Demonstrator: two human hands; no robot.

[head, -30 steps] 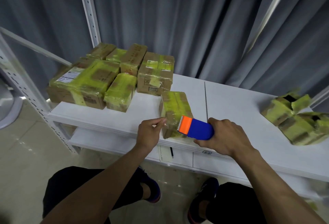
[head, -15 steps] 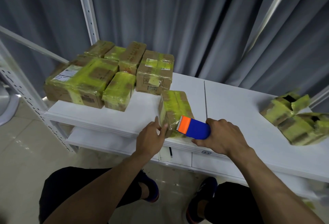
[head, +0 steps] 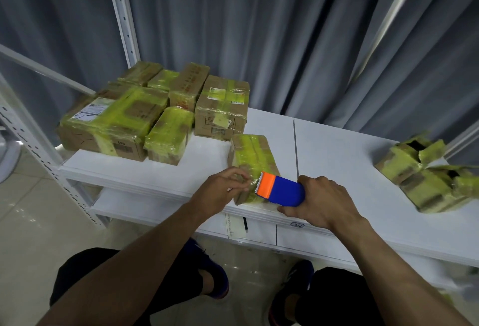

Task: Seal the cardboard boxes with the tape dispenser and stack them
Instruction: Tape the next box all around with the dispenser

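Looking leftmost: white rack post (head: 121, 12) in front of grey curtain (head: 259, 27). At its foot, on the white surface (head: 337, 149), sealed boxes (head: 114, 123) in a tight cluster, touching one another, all wrapped in yellow-green tape. Flaps closed; contents not visible. The largest lies front-left with a printed label on its lid; a squarer one stands at the cluster's right end.

My left hand (head: 220, 192) is at the surface's near edge, fingers curled, thumb and fingertips pinching the near-left corner of the small box (head: 252, 154). Whether I have tape film or bare cardboard under my fingertips, cannot tell.

Small box lies flat, just right of the cluster and apart from it. Long axis runs away from me, far end angled a little left. Top banded in the same yellow-green tape.

Tape dispenser (head: 281, 189) lies across the box's near end, long axis left to right. Orange head and toothed edge point left, just beside my left fingertips; blue body trails right.

My right hand (head: 326, 201) is clamped around the blue body from the right, knuckles up.

Far right, well apart: open boxes (head: 427, 173), crumpled, flaps up. Interiors dark, contents unreadable.
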